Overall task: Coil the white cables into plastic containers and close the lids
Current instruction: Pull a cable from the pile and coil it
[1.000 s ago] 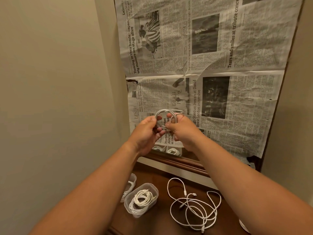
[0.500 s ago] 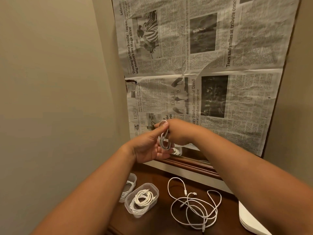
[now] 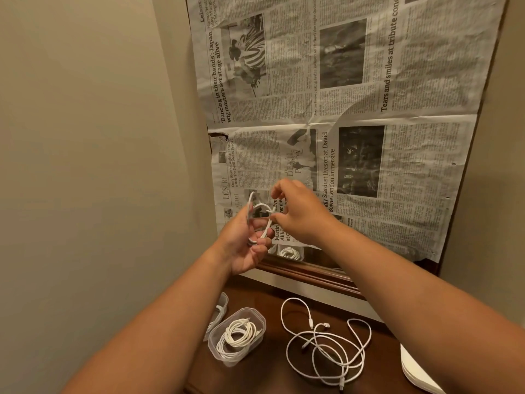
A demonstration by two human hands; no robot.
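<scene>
Above the dark wooden worktop (image 3: 270, 375), the left hand (image 3: 244, 245) grips a half-coiled thin white cable (image 3: 262, 207); the right hand (image 3: 298, 214) pinches its end. Winding looks nearly done; next it needs an empty container.

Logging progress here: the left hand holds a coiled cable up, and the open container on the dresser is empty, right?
No. The left hand does hold a coiled cable up, but the open container is not empty: the head view shows a white cable coiled inside it.
</scene>
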